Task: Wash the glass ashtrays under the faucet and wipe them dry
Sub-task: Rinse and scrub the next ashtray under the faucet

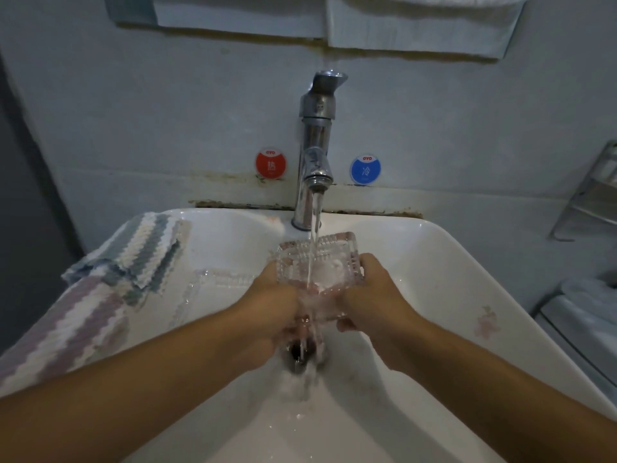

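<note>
Your left hand (277,305) and right hand (374,295) both grip a square glass ashtray (317,265), tilted under the faucet (315,155), fingers curled round its side edges. The water stream (314,235) strikes its hollow and runs down to the drain (300,354) of the white sink (434,262). A second glass ashtray (213,282) (hard to make out) lies on the sink's left slope, beside striped cloths (110,282) draped over the rim.

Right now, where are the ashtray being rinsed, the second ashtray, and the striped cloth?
Rinsed ashtray (322,262): head view, on its ribbed glass wall under the stream.
Second ashtray (213,279): head view, on its clear rim, lying in the sink at left.
Striped cloth (133,252): head view, on the folded part over the sink's left edge.
</note>
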Demonstrator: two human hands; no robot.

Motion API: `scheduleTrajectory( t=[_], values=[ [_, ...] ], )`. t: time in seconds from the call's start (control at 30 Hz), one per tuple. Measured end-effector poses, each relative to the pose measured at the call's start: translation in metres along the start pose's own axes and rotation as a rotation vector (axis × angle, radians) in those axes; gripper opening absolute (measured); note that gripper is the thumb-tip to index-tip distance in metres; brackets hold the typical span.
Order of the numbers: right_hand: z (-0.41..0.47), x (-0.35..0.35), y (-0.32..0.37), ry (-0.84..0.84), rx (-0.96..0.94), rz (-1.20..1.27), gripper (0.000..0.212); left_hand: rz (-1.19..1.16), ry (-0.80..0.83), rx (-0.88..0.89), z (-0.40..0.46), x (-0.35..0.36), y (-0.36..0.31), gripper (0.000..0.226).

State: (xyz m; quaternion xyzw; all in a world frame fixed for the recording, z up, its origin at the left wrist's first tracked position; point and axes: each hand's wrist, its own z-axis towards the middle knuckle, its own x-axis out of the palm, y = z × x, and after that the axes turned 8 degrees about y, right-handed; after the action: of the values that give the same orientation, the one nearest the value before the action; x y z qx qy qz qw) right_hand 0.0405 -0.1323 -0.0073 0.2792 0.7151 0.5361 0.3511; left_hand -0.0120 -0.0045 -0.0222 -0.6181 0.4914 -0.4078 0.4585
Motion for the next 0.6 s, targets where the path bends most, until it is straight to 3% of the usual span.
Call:
scheduleTrajectory(
  t=[0.17, 0.27, 0.47, 0.6],
  values=[
    [0.004, -0.001, -0.001, 0.176, -0.010, 0.139, 0.056, 0.033, -0.112, 0.023, -0.005, -0.001, -0.014, 0.051],
    [0.001, 0.000, -0.001, 0.294, -0.031, 0.071, 0.047, 0.097, -0.171, 0.042, -0.009, -0.002, -0.017, 0.054],
    [-0.002, 0.009, -0.012, -0.023, 0.030, 0.134, 0.019, 0.158, -0.139, 0.019, -0.016, 0.006, -0.015, 0.047],
    [-0.002, 0.005, -0.008, 0.076, 0.011, 0.149, 0.019, 0.212, -0.161, 0.055, -0.014, 0.003, -0.014, 0.039]
  ],
)
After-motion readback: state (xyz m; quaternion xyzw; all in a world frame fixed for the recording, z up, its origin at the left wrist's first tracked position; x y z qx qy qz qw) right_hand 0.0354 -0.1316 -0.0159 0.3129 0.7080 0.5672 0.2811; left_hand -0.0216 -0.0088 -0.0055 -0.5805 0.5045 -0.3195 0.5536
